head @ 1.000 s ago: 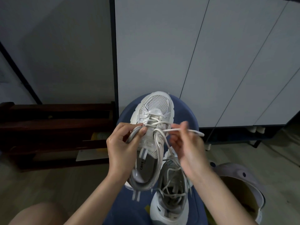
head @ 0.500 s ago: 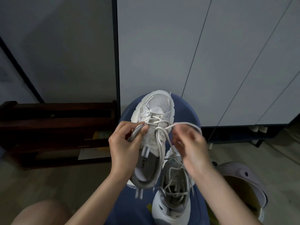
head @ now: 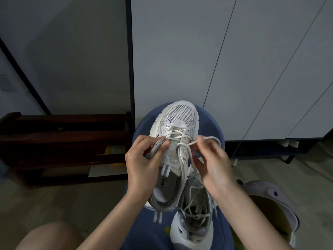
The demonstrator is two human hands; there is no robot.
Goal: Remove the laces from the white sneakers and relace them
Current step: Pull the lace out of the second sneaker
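Note:
A white mesh sneaker lies toe-away on a blue round stool. My left hand grips its left collar edge between thumb and fingers. My right hand pinches the white lace just right of the tongue, with a loop of it arcing over my fingers. The lace is threaded through the lower eyelets only. A second white sneaker, laced loosely, lies below it near the stool's front edge, partly under the first shoe.
A dark wooden rack stands low on the left. White cabinet doors fill the wall behind. A lilac bin with a yellow liner sits on the floor at the right. My bare knee shows at bottom left.
My right hand has drawn the lace end back from the right toward the tongue, and the straight stretch of lace has become a loop. My left hand keeps its grip.

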